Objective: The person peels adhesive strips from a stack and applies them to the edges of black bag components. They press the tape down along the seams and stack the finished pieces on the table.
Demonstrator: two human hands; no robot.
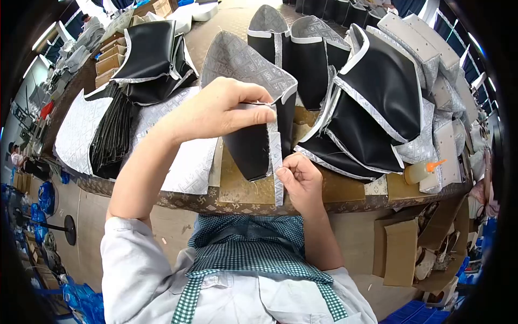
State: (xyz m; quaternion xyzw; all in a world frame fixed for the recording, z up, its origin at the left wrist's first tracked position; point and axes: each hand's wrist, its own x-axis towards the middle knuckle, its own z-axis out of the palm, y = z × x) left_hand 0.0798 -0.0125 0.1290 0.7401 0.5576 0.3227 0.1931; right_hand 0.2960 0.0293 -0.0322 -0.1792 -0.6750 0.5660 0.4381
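While the black piece [245, 148] is up at the counter's [237, 207] near edge, the left hand [226, 108] pinches its rim, the right hand [302, 178] nips the pale strip [275, 146] running down it; stacked panels [110, 135] at the counter's left, bottle [415, 173] over at its right!

Bright, even light; tube lamps [43, 36] glow at both upper edges, soft sheen on black panels [382, 81], fisheye bowing, black corners.

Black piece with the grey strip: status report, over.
Left hand pinching black piece near its top. Right hand pinching grey strip lower down. Heaped pieces close by the right hand, not visibly blocking it.
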